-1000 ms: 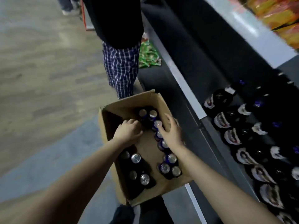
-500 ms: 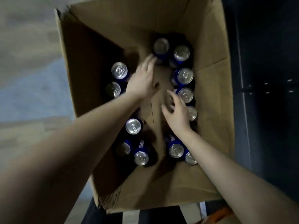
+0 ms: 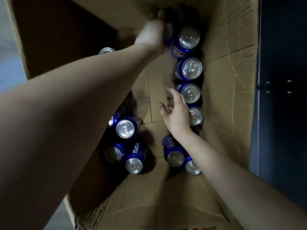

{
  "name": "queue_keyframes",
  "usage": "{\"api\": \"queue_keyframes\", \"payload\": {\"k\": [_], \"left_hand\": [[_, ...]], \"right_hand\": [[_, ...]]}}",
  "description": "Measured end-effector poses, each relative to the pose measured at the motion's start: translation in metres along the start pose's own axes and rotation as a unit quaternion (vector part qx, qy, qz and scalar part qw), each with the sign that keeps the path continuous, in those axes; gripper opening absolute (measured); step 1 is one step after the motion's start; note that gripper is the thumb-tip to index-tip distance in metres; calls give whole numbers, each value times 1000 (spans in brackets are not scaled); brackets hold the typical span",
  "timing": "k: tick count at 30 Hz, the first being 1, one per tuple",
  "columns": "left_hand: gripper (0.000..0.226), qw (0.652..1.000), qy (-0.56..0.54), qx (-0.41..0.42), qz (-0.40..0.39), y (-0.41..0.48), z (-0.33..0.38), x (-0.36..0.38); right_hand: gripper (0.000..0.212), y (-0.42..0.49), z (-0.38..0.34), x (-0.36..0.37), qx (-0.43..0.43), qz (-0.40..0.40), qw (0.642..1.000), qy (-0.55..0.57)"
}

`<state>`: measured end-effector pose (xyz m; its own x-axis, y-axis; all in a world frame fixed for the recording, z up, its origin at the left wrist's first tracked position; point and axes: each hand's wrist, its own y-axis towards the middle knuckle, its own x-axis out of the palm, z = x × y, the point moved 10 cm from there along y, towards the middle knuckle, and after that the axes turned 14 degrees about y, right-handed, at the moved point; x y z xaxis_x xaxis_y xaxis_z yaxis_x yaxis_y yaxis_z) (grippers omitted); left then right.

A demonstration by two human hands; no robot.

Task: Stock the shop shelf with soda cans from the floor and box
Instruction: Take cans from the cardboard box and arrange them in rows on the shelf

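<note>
I look straight down into an open cardboard box (image 3: 229,47) holding several blue Pepsi cans with silver tops. My left hand (image 3: 152,34) is at the far end of the box and curls round a blue can (image 3: 169,34) that it partly hides; the hand is blurred. Beside that one stands another can (image 3: 188,38). My right hand (image 3: 177,113) hovers with spread fingers over the box floor, just left of a row of cans (image 3: 191,93) along the right wall. It holds nothing.
More cans stand at the lower left (image 3: 125,128) and lower middle (image 3: 175,158) of the box. The dark shelf front (image 3: 282,97) runs along the right side. Pale floor (image 3: 10,63) shows at the left.
My head has dropped closer to the box. My left hand has moved forward from the box middle to the far can. My right hand has stayed beside the right row.
</note>
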<state>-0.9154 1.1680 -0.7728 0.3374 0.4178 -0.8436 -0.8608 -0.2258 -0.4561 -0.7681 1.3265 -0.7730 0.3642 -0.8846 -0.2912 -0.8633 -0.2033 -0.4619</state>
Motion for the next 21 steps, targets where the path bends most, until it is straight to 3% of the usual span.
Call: {"api": "queue_keyframes", "payload": {"k": [2,10,17,21], "left_hand": [[61,1000,15,-5,1,-4,-3,-3],[78,992,116,40,-41,-68,4,-73],[70,973,189,133,-27,-166,53,-239],[67,951,261,166,4,-228,85,-344]], "right_hand": [[52,1,-6,-3,0,1,1000,3],[53,-17,-85,-21,-29,31,997,65],[54,-64,-230,-61,-88,59,990,93],[69,-108,-306,-75,-119,62,984,116]]}}
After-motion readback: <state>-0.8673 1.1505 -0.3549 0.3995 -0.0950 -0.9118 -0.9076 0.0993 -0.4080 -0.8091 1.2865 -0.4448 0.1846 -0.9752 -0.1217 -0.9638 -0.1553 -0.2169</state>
